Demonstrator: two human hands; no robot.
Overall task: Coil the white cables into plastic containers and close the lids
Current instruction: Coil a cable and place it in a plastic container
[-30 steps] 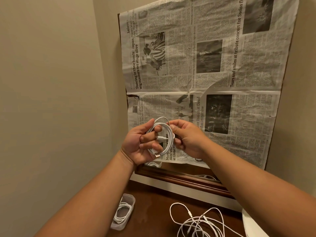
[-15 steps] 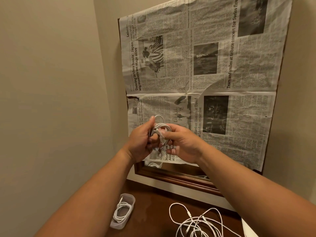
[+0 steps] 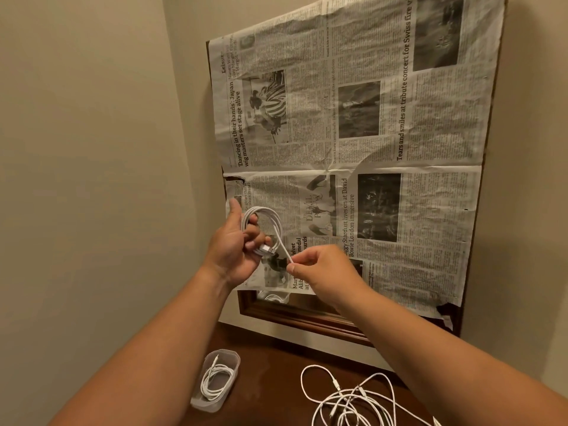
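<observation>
My left hand [image 3: 234, 253] holds a coiled white cable [image 3: 266, 219] up in front of the newspaper, fingers curled through the loops, with a plug end at its fingertips. My right hand [image 3: 321, 271] pinches the cable's loose tail just below and right of the coil. Down on the dark wooden tabletop, a clear plastic container [image 3: 216, 379] without a lid holds another coiled white cable. To its right lies a loose tangle of white cables [image 3: 353, 401].
A sheet of newspaper [image 3: 368, 149] covers a wood-framed mirror [image 3: 295, 315] leaning on the wall behind the table. A beige wall closes in on the left. The dark tabletop [image 3: 270, 392] shows between container and tangle.
My hands have drawn apart: the right hand moved down and right, pulling the cable's tail out from the coil. The view has tilted a little.
</observation>
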